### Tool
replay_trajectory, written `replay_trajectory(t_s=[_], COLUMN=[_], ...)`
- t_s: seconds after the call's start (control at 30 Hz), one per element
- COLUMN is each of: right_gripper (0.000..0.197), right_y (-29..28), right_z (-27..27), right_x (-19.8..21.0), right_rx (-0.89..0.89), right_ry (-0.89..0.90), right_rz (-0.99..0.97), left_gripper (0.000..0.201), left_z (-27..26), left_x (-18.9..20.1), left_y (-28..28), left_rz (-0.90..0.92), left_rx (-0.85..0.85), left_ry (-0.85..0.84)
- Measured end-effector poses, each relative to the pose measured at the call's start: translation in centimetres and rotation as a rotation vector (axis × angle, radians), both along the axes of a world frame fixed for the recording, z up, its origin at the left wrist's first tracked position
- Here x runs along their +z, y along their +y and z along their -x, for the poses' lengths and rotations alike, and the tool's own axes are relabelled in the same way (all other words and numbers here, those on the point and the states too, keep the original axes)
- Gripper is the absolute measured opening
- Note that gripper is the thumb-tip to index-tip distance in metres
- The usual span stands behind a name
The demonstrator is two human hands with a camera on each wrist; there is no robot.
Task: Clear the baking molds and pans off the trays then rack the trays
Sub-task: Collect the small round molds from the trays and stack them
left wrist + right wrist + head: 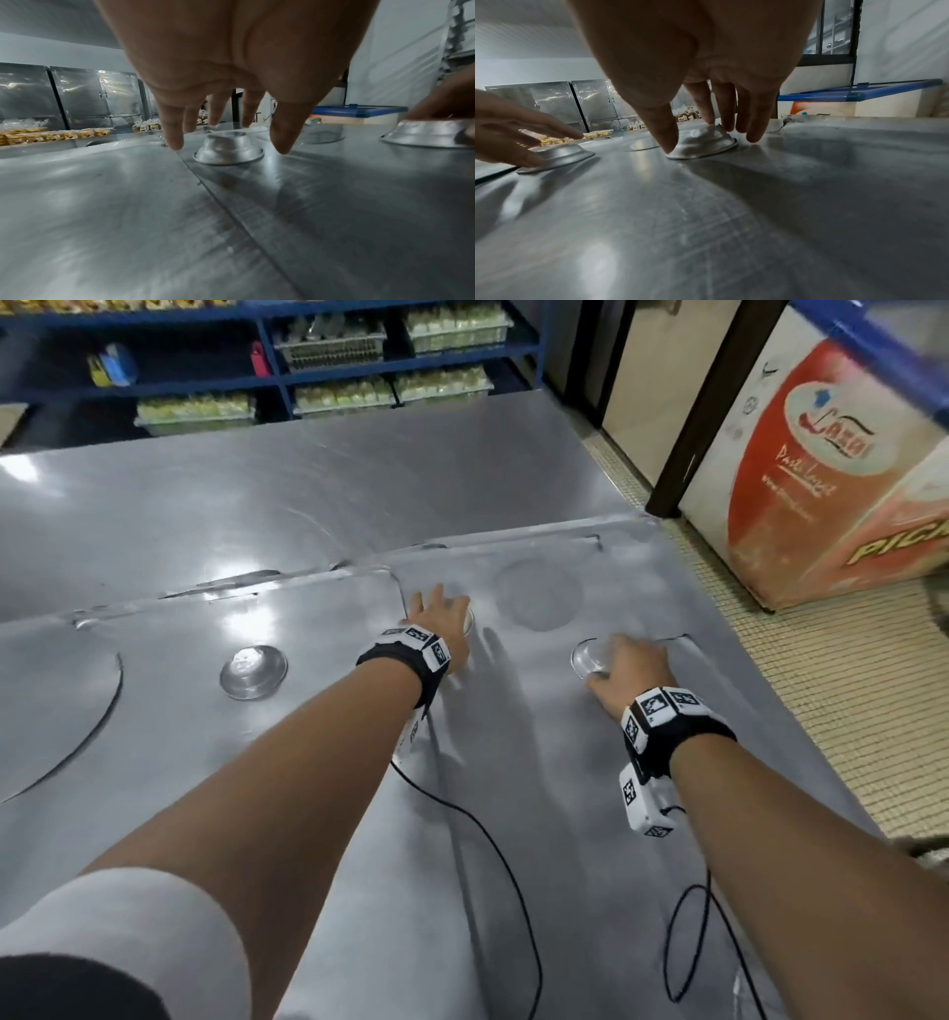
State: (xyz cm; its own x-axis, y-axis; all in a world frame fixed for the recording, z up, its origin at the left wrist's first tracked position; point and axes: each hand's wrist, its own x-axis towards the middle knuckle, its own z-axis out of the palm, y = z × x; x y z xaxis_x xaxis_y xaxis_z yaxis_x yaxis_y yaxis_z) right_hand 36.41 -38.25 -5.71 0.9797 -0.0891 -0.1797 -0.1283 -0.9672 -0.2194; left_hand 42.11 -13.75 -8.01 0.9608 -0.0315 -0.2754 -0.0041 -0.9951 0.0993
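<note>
I'm clearing molds: left hand (pixel 442 618) spread above one mold (pixel 228 149), right hand (pixel 624 671) pinching another (pixel 703 145) at three o'clock (lift next).

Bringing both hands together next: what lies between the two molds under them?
Only bare tray metal lies between the left mold and the right mold, as the head view shows; a flat round mark sits just beyond.

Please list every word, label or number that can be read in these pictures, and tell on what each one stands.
"PIC", yellow letters cut off at the picture's edge: on the red and white freezer chest.
Red script logo and slanted lines under it, same chest: too blurred to read.
Wrist bands: black and white square codes only, no words.
Shelf packets: labels too small.
</note>
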Motion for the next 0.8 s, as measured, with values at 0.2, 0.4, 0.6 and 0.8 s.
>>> replay_trajectory(t_s=[0.2, 0.4, 0.6, 0.8], right_gripper=[0.052, 0.058, 0.058, 0.066], right_y=[-1.0, -0.8, -0.6, 0.2], right_z=[-1.1, -1.4, -0.5, 1.1], right_x=[-1.1, -0.7, 0.0, 1.0], right_rx=[-0.053, -0.073, -0.037, -0.032], right_ry=[0.020, -0.064, -0.118, -0.165], right_rz=[0.010, -0.048, -0.093, -0.161], left_gripper=[0.059, 0.056, 0.042, 0.037], left_z=[-1.3, -1.1, 0.3, 2.4], left_x=[-0.8, 0.5, 1.7, 4.6], left_y=[-0.5, -2.2, -4.5, -4.4], left_rz=[0.016, -0.126, -0.264, -0.144], left_rx=[0.020, -0.088, -0.232, -0.177], left_ry=[0.021, 0.016, -0.061, -0.129])
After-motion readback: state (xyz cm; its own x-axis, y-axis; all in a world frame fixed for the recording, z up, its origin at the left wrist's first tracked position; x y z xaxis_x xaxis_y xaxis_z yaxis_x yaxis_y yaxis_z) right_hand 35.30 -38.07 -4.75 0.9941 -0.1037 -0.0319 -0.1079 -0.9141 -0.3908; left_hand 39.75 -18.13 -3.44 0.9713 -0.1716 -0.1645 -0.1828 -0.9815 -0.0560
